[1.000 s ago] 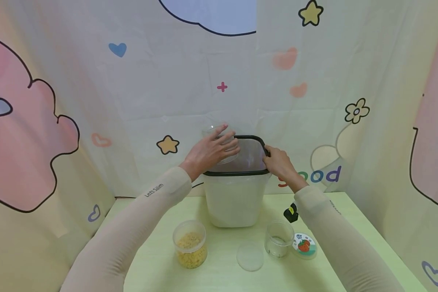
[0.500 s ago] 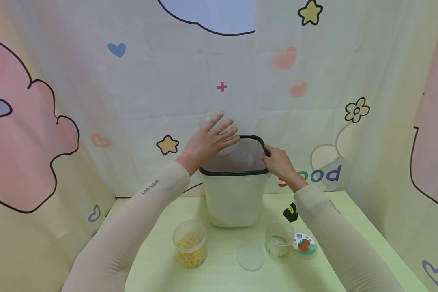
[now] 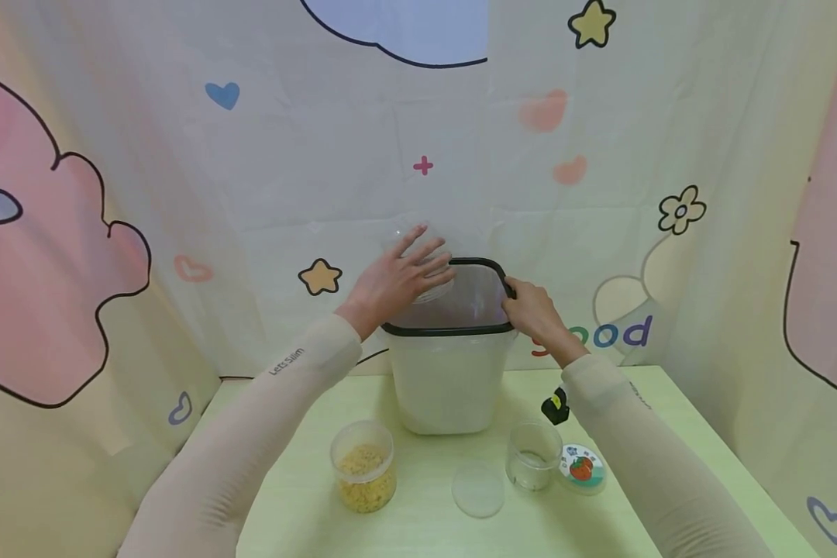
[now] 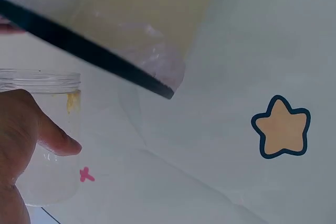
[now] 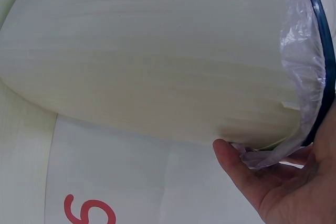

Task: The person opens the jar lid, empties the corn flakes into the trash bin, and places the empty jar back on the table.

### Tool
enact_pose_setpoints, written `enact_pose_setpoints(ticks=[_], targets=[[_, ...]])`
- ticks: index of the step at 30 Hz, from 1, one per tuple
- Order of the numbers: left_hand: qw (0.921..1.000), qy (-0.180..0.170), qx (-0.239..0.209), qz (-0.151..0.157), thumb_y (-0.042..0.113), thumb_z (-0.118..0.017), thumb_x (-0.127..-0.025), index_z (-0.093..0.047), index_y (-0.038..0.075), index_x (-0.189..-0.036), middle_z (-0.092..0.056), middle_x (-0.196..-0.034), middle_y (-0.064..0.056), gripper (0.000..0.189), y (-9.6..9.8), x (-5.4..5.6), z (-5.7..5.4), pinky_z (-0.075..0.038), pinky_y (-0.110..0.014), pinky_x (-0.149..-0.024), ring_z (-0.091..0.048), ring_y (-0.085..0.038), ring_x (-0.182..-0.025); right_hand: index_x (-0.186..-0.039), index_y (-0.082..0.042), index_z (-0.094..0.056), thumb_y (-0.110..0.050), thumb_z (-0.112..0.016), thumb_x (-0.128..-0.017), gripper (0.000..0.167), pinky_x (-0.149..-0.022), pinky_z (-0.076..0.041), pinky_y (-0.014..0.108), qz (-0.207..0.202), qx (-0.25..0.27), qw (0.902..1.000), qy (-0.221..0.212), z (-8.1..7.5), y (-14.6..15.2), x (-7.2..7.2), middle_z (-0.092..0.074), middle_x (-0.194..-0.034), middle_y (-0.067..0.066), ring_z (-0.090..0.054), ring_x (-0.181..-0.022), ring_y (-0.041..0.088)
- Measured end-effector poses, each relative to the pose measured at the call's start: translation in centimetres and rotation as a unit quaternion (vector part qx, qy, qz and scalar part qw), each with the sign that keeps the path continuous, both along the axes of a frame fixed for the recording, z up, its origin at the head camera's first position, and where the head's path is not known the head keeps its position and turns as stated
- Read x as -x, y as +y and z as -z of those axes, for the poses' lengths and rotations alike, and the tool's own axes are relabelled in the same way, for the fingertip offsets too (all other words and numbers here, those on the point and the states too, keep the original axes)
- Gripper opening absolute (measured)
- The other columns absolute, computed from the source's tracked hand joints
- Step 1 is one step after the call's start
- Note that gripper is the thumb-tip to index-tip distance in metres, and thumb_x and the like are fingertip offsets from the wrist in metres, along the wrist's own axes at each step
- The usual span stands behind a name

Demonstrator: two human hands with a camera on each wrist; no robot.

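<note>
My left hand (image 3: 397, 277) grips a clear plastic jar (image 4: 58, 179) over the left part of the trash bin's opening, fingers spread across its side. In the left wrist view, the jar's threaded neck points toward the bin, with a yellow smear inside near the neck. The white trash bin (image 3: 449, 380) has a black rim ring and a thin plastic liner (image 5: 303, 51) folded over its edge. My right hand (image 3: 534, 311) holds the bin's rim at the right side, its thumb against the outer wall in the right wrist view.
In front of the bin stand a clear tub (image 3: 365, 480) partly filled with yellow crumbs and, to the right, another clear jar (image 3: 532, 465). A translucent disc (image 3: 477, 490) and a tomato-printed lid (image 3: 583, 469) lie nearby. A small black-and-yellow object (image 3: 556, 407) sits beside my right sleeve.
My left hand has lifted the jar a little, then lowered it slightly over the bin. My right hand keeps its hold on the rim.
</note>
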State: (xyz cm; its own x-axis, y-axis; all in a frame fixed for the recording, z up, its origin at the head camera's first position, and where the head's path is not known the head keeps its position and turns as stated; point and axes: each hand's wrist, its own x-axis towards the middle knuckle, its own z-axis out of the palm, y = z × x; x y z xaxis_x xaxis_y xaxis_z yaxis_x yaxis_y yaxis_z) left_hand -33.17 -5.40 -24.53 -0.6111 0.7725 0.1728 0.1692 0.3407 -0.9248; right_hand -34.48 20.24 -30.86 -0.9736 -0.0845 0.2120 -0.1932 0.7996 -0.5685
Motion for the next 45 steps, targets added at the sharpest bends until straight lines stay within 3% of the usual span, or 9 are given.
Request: enact_pose_setpoints(ticks=[4,10,18,26,32,36,41,45], targets=[[0.9999,0.010,-0.005,-0.007,0.019,-0.076,-0.086,-0.008,0.034,-0.158,-0.014,-0.166,0.004,0.101,-0.1,0.0,-0.1,0.006,-0.056,-0.123,-0.006,-0.024,-0.155,-0.153,-0.002,-0.029,-0.016,-0.039,-0.099,0.057,-0.079,-0.045,0.037,0.002,0.001,1.0000,0.002,-0.1,0.0,-0.1,-0.043,-0.150,0.024,-0.053,-0.107,0.035],[0.9997,-0.018,0.015,-0.008,0.022,-0.078,-0.084,-0.004,0.033,-0.158,-0.010,-0.167,0.004,0.105,0.1,-0.2,1.0,0.007,-0.055,-0.123,-0.005,-0.023,-0.155,-0.153,-0.002,-0.028,-0.016,-0.038,-0.099,0.057,-0.073,-0.044,0.034,-0.003,0.006,1.0000,-0.002,-0.1,-0.1,-0.2,-0.042,-0.150,0.024,-0.054,-0.103,0.034],[0.9970,-0.022,-0.073,0.017,0.027,-0.077,-0.084,-0.010,0.032,-0.158,-0.020,-0.163,0.003,0.100,-0.2,-0.1,1.2,0.003,-0.055,-0.124,-0.012,-0.023,-0.154,-0.153,-0.002,-0.029,-0.016,-0.039,-0.099,0.057,-0.077,-0.045,0.037,0.001,0.002,1.0000,-0.002,-0.2,-0.1,0.0,-0.041,-0.151,0.024,-0.053,-0.107,0.035],[0.9887,-0.036,-0.142,0.029,0.024,-0.078,-0.083,-0.018,0.028,-0.157,-0.024,-0.162,0.000,0.095,-0.8,0.0,1.7,-0.004,-0.054,-0.125,-0.017,-0.026,-0.151,-0.154,-0.003,-0.029,-0.018,-0.038,-0.099,0.058,-0.093,-0.046,0.045,0.004,-0.004,1.0000,-0.007,-0.1,0.0,0.0,-0.040,-0.151,0.025,-0.053,-0.121,0.037],[0.9833,-0.043,-0.174,0.034,0.022,-0.078,-0.082,-0.018,0.026,-0.157,-0.025,-0.162,-0.002,0.096,-1.0,0.0,1.8,-0.006,-0.054,-0.125,-0.019,-0.027,-0.151,-0.153,-0.002,-0.029,-0.017,-0.039,-0.098,0.058,-0.089,-0.046,0.044,0.003,-0.004,1.0000,-0.004,-0.2,0.1,0.0,-0.040,-0.152,0.025,-0.052,-0.117,0.036],[0.9870,-0.037,-0.153,0.029,0.022,-0.078,-0.083,-0.020,0.030,-0.157,-0.025,-0.161,0.000,0.094,-1.1,0.0,1.8,-0.001,-0.054,-0.125,-0.017,-0.027,-0.151,-0.153,-0.002,-0.029,-0.017,-0.039,-0.098,0.058,-0.084,-0.045,0.041,0.003,-0.003,1.0000,-0.006,-0.2,0.1,-0.1,-0.041,-0.151,0.026,-0.052,-0.110,0.035],[0.9964,-0.019,-0.082,0.013,0.024,-0.077,-0.084,-0.018,0.033,-0.156,-0.025,-0.161,0.001,0.094,-1.3,-0.1,1.6,0.002,-0.054,-0.124,-0.017,-0.026,-0.151,-0.153,-0.002,-0.028,-0.017,-0.039,-0.098,0.058,-0.087,-0.046,0.042,0.005,-0.001,0.9999,-0.010,-0.2,0.0,-0.1,-0.040,-0.151,0.025,-0.052,-0.111,0.035],[0.9993,-0.006,-0.037,0.006,0.025,-0.077,-0.085,-0.016,0.032,-0.157,-0.023,-0.162,0.002,0.095,-1.3,-0.1,1.4,0.001,-0.054,-0.124,-0.017,-0.025,-0.152,-0.153,-0.003,-0.028,-0.017,-0.039,-0.098,0.058,-0.087,-0.046,0.042,0.008,-0.001,0.9999,-0.011,-0.2,-0.2,-0.1,-0.040,-0.152,0.025,-0.052,-0.111,0.035]])
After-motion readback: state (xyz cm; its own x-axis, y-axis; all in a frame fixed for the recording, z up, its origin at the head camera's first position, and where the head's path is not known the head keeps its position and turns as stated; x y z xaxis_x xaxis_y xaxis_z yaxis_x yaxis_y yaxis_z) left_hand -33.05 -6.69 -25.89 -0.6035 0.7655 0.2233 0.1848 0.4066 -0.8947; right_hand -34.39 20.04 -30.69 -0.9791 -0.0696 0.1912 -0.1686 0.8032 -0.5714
